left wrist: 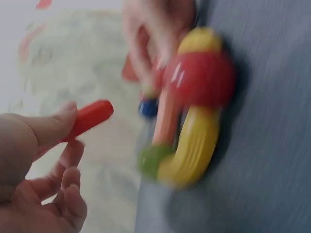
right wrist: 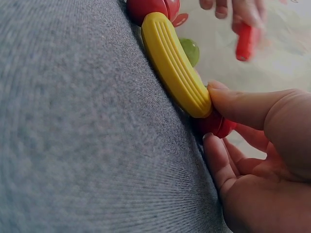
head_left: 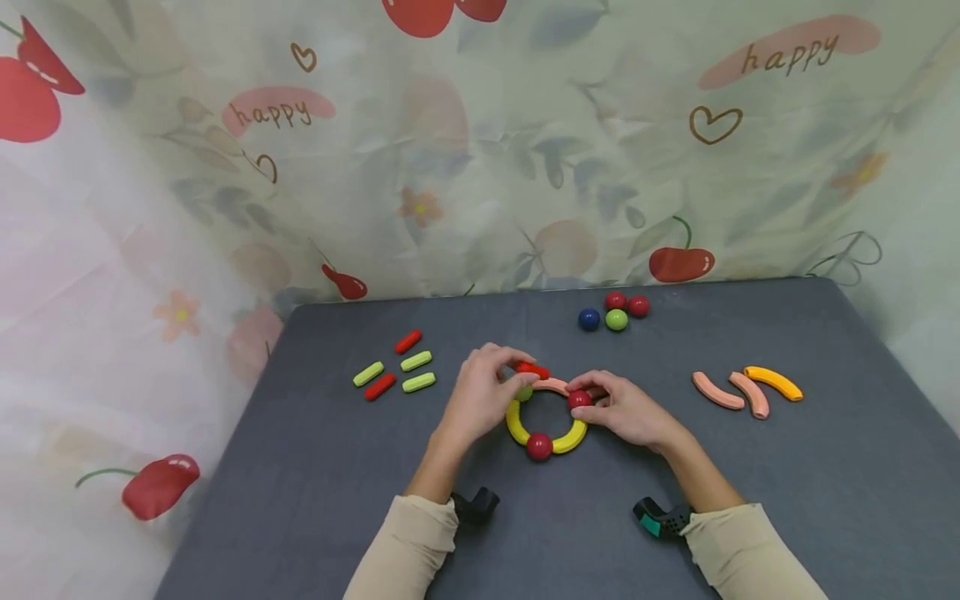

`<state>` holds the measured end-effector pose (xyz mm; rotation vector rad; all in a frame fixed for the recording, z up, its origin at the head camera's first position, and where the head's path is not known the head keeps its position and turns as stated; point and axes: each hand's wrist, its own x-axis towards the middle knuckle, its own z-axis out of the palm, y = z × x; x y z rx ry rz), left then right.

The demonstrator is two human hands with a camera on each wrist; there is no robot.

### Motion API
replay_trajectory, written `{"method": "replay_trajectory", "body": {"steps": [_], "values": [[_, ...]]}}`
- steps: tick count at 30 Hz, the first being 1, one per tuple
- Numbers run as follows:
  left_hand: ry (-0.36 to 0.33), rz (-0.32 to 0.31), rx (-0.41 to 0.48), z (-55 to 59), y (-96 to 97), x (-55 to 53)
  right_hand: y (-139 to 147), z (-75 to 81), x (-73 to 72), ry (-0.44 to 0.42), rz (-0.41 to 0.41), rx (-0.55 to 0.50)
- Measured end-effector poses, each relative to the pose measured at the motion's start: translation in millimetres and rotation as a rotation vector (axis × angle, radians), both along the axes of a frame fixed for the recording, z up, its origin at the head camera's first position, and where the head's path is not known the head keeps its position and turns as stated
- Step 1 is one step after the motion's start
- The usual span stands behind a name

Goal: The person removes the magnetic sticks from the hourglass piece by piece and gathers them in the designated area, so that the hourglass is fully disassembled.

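Observation:
My left hand (head_left: 483, 390) pinches a short red stick (left wrist: 92, 118) between thumb and fingertips, held above the far left of a ring of toy pieces. With thumb and fingers, my right hand (head_left: 626, 410) grips a red ball (head_left: 579, 401) on the ring's right side. Two curved yellow pieces (head_left: 567, 437) form the near part of the ring, joined at another red ball (head_left: 539, 447). A curved pink piece (head_left: 551, 385) spans the far side. The green ball (left wrist: 154, 162) at the left is partly hidden by my left hand in the head view.
Several short red and light-green sticks (head_left: 418, 382) lie at the left. Red, blue and green balls (head_left: 617, 320) sit near the table's back edge. Curved pink pieces (head_left: 718, 391) and an orange one (head_left: 774, 383) lie at the right. A patterned cloth (head_left: 480, 225) hangs behind the grey table (head_left: 300, 500).

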<state>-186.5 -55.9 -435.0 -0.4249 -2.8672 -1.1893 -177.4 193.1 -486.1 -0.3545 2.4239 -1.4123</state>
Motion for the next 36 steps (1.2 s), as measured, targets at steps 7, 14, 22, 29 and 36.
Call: {"method": "replay_trajectory", "body": {"steps": [7,14,22,29,36], "values": [[0.01,0.276,-0.03,-13.3,-53.6,-38.7,0,-1.9,0.0,0.01,-0.004,0.011],[0.002,0.353,-0.183,-28.6,-75.0,-66.5,0,-2.2,1.2,0.012,-0.002,0.011],[0.01,0.32,-0.283,-26.4,-73.0,-67.7,-1,-3.9,0.2,0.022,0.003,0.02],[-0.01,0.138,-0.119,0.0,-45.8,-40.0,-2,-2.7,-2.3,0.033,-0.019,0.017],[-0.265,-0.159,-0.111,-6.2,-16.2,-13.9,-7,3.7,1.6,0.056,-0.075,0.084]]}}
